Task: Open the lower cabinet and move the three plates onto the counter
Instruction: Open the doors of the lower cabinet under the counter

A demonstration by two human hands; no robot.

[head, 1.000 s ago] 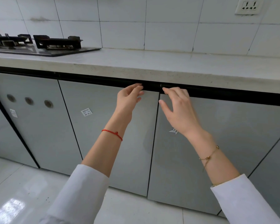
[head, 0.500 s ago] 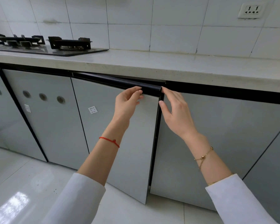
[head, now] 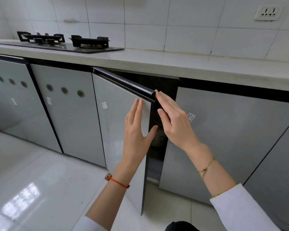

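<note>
A grey lower cabinet door [head: 117, 124] with a black top handle strip stands swung partly open below the pale counter [head: 182, 64]. My left hand [head: 137, 129] lies flat against the door's front near its free edge, fingers spread. Fingers extended, my right hand [head: 173, 117] is at the gap, its fingertips touching the handle strip's end. Behind the gap the cabinet is dark; a dim rounded shape [head: 158, 130] shows inside, too unclear to name. No plates are visible.
A black gas hob [head: 68, 42] sits on the counter at the left. The neighbouring door [head: 223, 135] on the right is closed. More grey doors with round vents run to the left. A wall socket [head: 268, 12] is at top right. Glossy white floor tiles lie below.
The door has swung further out toward me. My left hand has left the handle strip and now lies flat on the door's front; my right hand stays at the strip's end.
</note>
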